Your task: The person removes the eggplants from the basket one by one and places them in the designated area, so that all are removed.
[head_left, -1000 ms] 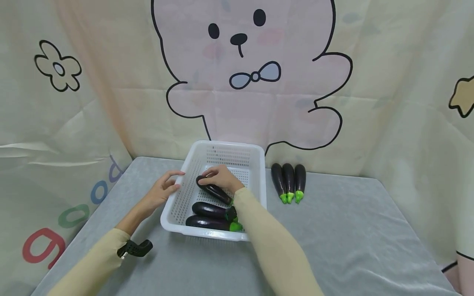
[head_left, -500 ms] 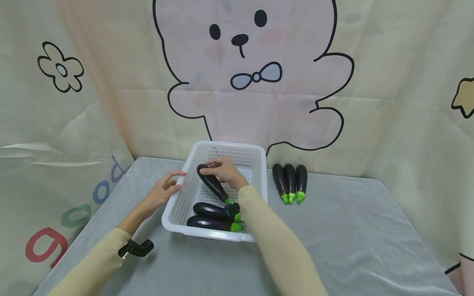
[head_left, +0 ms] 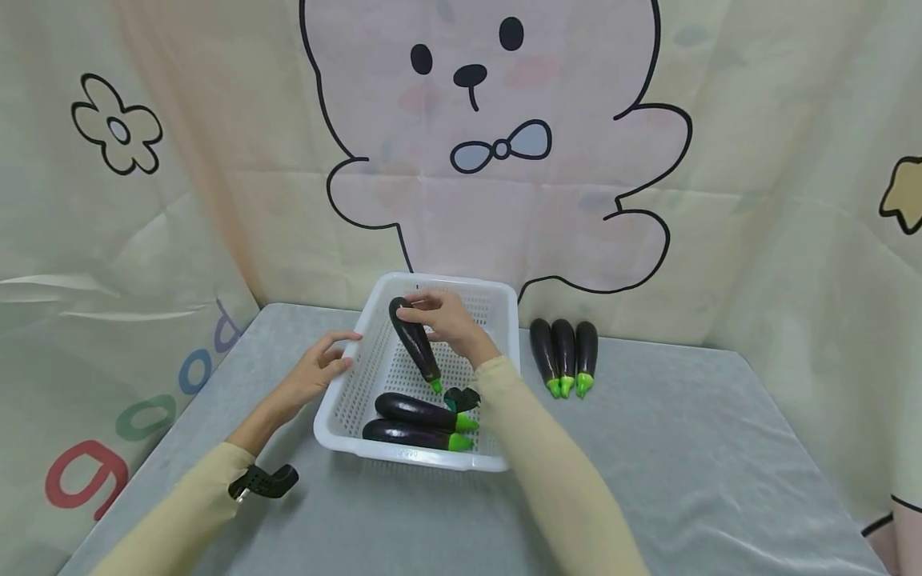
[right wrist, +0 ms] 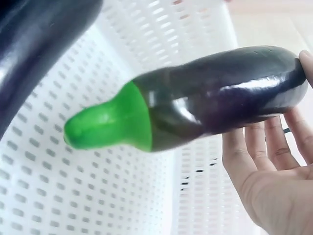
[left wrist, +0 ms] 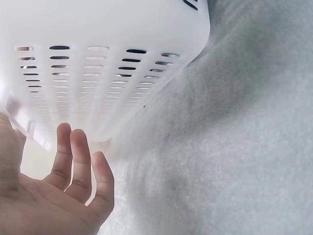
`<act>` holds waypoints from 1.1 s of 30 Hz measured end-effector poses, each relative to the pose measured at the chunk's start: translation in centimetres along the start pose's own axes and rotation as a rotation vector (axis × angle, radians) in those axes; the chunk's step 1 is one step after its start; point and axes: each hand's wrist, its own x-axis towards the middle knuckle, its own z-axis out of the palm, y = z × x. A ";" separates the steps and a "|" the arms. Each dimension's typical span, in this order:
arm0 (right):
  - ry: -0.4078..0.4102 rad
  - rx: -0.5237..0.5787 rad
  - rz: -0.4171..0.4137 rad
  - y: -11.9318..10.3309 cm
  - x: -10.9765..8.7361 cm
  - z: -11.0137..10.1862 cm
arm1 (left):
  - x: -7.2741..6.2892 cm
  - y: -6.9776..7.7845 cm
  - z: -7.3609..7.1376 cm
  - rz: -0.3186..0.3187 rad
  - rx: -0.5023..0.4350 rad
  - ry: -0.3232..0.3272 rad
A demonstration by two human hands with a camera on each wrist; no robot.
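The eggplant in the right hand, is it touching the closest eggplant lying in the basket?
Apart. The right wrist view shows it: bare white basket shows in a gap between the held eggplant and the lying eggplant.

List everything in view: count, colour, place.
Basket: 1, white, on cloth
Cloth: 1, grey, beneath basket
Held eggplant: 1, dark purple, green stem, in right hand
Lying eggplants: 2, same colours, basket's near end
Outside eggplants: 3, same colours, on cloth right of basket
Backdrop: 1, cream, behind cloth
Bear print: 1, pinkish, backdrop centre
Flower print: 1, black-outlined, backdrop left
Letters: 4, red, green, blue, purple, backdrop lower left
Star print: 1, tan, right edge
Cut-off print: 1, pink, lower right corner
Wrist devices: 2, black, one at each wrist
Sleeves: 2, cream, both arms
Left hand: 1, bare, basket's left rim
Right hand: 1, bare, on held eggplant
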 end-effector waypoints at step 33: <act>0.075 0.153 -0.148 -2.3 -3.8 -4.5 | 0.0 0.0 0.2 -0.007 -0.006 0.001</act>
